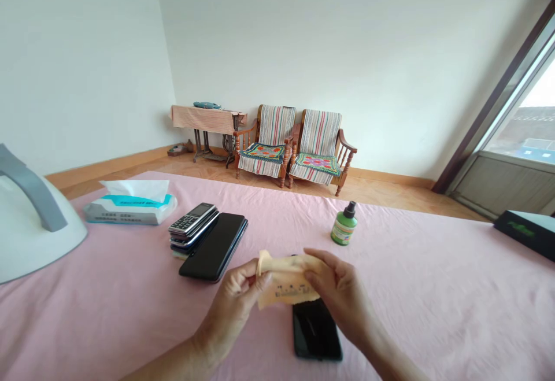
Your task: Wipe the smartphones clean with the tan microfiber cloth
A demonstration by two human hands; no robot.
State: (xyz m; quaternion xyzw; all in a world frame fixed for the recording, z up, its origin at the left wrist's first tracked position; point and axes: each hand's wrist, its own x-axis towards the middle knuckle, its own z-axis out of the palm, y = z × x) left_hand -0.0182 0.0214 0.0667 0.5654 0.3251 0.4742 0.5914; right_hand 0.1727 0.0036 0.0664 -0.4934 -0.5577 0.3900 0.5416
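A yellow cloth (288, 280) with dark print is stretched between my two hands. My left hand (243, 288) pinches its left edge, thumb on top. At the other side my right hand (333, 283) grips the cloth between thumb and fingers. The upper part of the cloth looks folded or rolled over. Below it a black smartphone (316, 332) lies flat on the pink bedsheet (411, 288), its upper part hidden by the cloth and my right hand. Beyond my right hand stands a green spray bottle (344, 225) with a black top.
Stacked phones (195, 219) lie left of my hands, with black smartphones (217, 245) beside them. Farther left are a tissue pack (130, 206) and a white object with a grey handle (39, 219). A black box (524, 233) sits at the right edge. Two armchairs (318, 144) stand beyond.
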